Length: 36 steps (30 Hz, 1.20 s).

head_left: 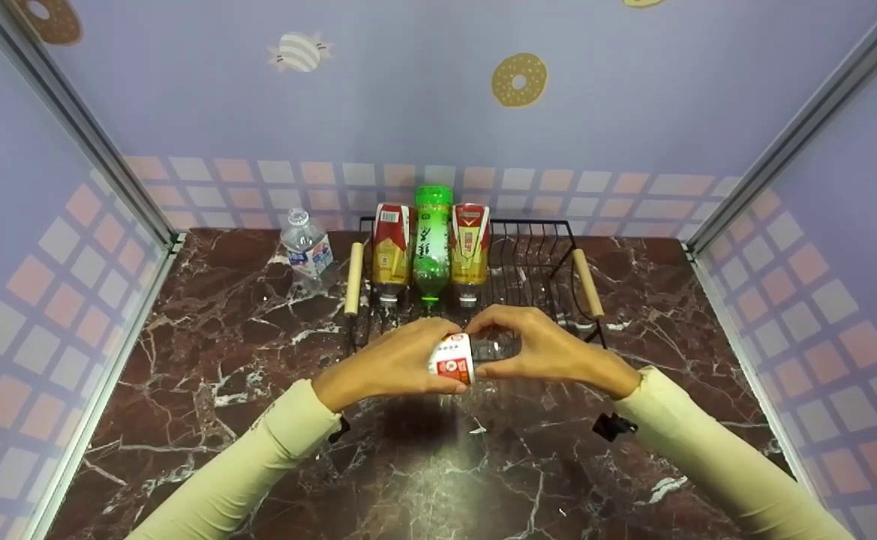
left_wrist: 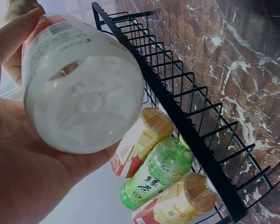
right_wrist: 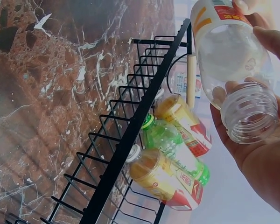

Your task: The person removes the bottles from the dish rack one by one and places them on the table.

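A clear plastic bottle (head_left: 453, 358) with a white and red label lies sideways between both hands above the table. My left hand (head_left: 400, 356) grips it around the label, thumb on the near side; in the left wrist view its round bottom (left_wrist: 88, 105) faces the camera. At the other end my right hand (head_left: 543, 349) curls its thumb and fingers around the neck. The right wrist view shows that threaded neck (right_wrist: 249, 112) bare, with no cap on it.
Behind the hands stands a black wire basket (head_left: 536, 225) with wooden handles (head_left: 588, 283). Inside its left part are two yellow-and-red labelled bottles (head_left: 470, 244) and a green bottle (head_left: 432, 240) between them, caps toward me. A clear bottle (head_left: 309, 251) stands left of the basket. Patterned walls (head_left: 408, 90) enclose the marbled table (head_left: 258, 450).
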Each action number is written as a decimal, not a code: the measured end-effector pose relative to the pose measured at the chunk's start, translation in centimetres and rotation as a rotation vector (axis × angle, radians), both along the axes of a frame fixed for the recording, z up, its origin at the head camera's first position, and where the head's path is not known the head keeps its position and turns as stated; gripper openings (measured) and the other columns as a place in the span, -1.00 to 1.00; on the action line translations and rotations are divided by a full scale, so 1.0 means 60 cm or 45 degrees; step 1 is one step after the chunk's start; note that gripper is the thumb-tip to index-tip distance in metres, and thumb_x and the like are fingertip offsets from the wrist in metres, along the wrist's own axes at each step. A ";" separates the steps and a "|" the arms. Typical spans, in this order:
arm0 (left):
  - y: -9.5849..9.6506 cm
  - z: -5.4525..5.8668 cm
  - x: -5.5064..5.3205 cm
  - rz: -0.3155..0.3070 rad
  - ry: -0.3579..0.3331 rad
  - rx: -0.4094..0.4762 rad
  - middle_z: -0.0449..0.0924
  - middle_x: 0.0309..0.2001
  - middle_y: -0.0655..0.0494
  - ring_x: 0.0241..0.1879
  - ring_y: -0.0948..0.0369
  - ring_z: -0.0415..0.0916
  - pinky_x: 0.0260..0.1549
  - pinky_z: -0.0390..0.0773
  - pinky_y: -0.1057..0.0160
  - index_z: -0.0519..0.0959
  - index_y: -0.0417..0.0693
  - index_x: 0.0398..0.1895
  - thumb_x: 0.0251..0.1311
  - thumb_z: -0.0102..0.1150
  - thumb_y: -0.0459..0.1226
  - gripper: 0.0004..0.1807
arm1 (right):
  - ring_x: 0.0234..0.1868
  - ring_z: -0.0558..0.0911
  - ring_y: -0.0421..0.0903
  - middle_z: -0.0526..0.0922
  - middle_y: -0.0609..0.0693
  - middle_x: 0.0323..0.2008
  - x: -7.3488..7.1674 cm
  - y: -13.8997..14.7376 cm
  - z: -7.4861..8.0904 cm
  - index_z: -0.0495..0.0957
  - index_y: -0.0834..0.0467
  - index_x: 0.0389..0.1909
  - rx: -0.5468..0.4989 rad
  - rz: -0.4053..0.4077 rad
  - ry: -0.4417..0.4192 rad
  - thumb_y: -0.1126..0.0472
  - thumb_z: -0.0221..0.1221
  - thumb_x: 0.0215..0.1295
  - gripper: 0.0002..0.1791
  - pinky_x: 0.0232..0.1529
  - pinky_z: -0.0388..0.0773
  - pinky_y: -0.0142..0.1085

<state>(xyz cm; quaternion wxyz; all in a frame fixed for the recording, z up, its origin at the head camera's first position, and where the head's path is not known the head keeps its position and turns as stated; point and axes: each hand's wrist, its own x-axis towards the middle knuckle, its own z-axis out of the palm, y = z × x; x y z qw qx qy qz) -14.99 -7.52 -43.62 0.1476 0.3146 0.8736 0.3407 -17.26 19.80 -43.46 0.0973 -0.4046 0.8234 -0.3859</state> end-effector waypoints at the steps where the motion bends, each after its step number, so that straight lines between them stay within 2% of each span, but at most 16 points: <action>1: 0.001 0.001 -0.001 -0.002 0.009 -0.004 0.65 0.10 0.05 -0.11 0.19 0.57 -0.13 0.73 0.16 0.55 -0.11 0.40 0.18 0.66 -0.01 -0.21 | 0.17 0.74 -0.01 0.76 0.01 0.21 0.000 -0.001 0.000 0.67 0.14 0.26 -0.002 0.001 0.004 0.10 0.62 0.22 -0.39 0.26 0.73 -0.06; 9: 0.007 -0.001 -0.002 -0.004 0.061 -0.019 0.65 0.07 0.03 -0.10 0.17 0.57 -0.08 0.74 0.14 0.58 -0.15 0.35 0.17 0.68 -0.04 -0.25 | 0.10 0.75 -0.03 0.77 0.01 0.18 -0.001 -0.002 -0.002 0.67 0.14 0.26 -0.008 0.005 0.013 0.10 0.61 0.23 -0.40 0.13 0.78 -0.15; 10: 0.007 -0.001 -0.002 -0.003 0.064 -0.014 0.65 0.07 0.03 -0.10 0.18 0.57 -0.08 0.74 0.14 0.58 -0.16 0.34 0.17 0.68 -0.04 -0.25 | 0.09 0.76 -0.01 0.77 0.01 0.19 -0.001 -0.002 -0.002 0.67 0.14 0.27 -0.012 0.007 0.010 0.11 0.61 0.23 -0.40 0.12 0.79 -0.10; 16: -0.004 -0.004 -0.002 0.009 0.085 0.025 0.66 0.13 0.01 -0.04 0.16 0.58 -0.03 0.74 0.13 0.59 -0.15 0.35 0.16 0.68 -0.03 -0.24 | 0.18 0.74 0.01 0.75 0.01 0.24 -0.002 0.003 0.001 0.66 0.13 0.31 -0.017 0.002 0.012 0.10 0.60 0.25 -0.37 0.23 0.74 -0.02; 18: -0.011 -0.006 -0.001 0.020 0.090 0.039 0.66 0.16 -0.01 -0.02 0.15 0.58 -0.01 0.74 0.09 0.58 -0.16 0.37 0.16 0.68 -0.03 -0.23 | 0.19 0.73 0.00 0.74 0.01 0.26 -0.002 0.005 0.004 0.66 0.13 0.33 -0.017 -0.009 0.015 0.09 0.60 0.25 -0.36 0.25 0.72 -0.06; 25: -0.040 -0.011 0.003 0.076 0.108 0.110 0.67 0.08 0.00 -0.10 0.17 0.58 -0.14 0.75 0.16 0.58 -0.20 0.33 0.15 0.69 -0.10 -0.26 | 0.05 0.73 -0.01 0.73 0.05 0.25 -0.005 0.011 0.011 0.59 0.12 0.42 -0.008 -0.040 -0.038 0.03 0.58 0.27 -0.27 0.03 0.79 -0.10; 31: -0.069 -0.010 0.009 0.159 0.111 0.205 0.66 0.07 -0.03 -0.07 0.13 0.60 -0.14 0.77 0.19 0.55 -0.23 0.36 0.15 0.69 -0.17 -0.24 | 0.15 0.73 0.03 0.71 0.08 0.28 -0.014 0.013 0.012 0.41 0.20 0.59 -0.011 -0.084 -0.094 0.04 0.59 0.26 -0.06 0.24 0.73 0.02; 36: -0.094 -0.007 0.009 0.250 0.112 0.314 0.66 0.11 -0.13 -0.04 0.06 0.62 -0.10 0.79 0.09 0.50 -0.29 0.38 0.12 0.69 -0.26 -0.21 | 0.25 0.71 0.09 0.72 0.07 0.29 -0.022 0.017 0.009 0.35 0.26 0.61 -0.028 -0.102 -0.069 0.06 0.60 0.26 -0.01 0.40 0.62 0.12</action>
